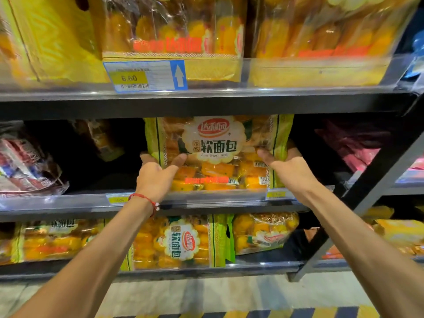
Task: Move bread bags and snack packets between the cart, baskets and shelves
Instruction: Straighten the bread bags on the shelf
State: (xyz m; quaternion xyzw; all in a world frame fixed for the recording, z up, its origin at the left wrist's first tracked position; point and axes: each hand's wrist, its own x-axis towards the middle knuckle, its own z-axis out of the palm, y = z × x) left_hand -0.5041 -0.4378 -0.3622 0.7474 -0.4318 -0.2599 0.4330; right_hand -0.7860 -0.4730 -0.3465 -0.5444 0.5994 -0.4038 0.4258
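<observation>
A large green-edged bread bag [218, 143] with orange rolls inside stands upright on the middle shelf [80, 203]. My left hand [156, 177] grips its lower left side, thumb across the front. My right hand [289, 168] grips its right side, thumb on the front and fingers behind the bag. A red string bracelet sits on my left wrist.
Yellow bread bags [174, 37] fill the top shelf above a price tag [144, 75]. More green bread bags [181, 242] lie on the lower shelf. A dark red packet [27, 166] lies at the middle shelf's left, pink packets [358, 143] at the right. A diagonal black frame post [367, 191] crosses the right.
</observation>
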